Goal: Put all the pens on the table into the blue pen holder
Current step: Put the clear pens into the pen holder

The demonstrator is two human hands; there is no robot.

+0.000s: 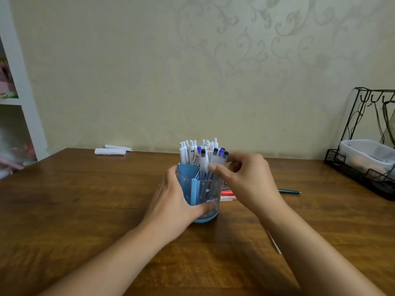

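The blue pen holder (203,189) stands upright at the middle of the wooden table (85,199), divided into compartments and filled with several white and clear pens (192,152). My left hand (177,201) wraps its left side and front, thumb across the lower front. My right hand (245,176) is at the holder's upper right, thumb and fingers pinched on clear pens with dark blue caps (218,157) that stand in the front right compartment. Behind my right hand lie a red and white pen (227,194) and a dark blue pen (289,191). A thin white pen (274,242) peeks out beside my right forearm.
A black wire rack (363,167) holding a clear plastic box (367,154) stands at the table's right edge. Folded white paper (111,150) lies at the back left by the patterned wall. A white shelf unit (19,103) stands at the far left.
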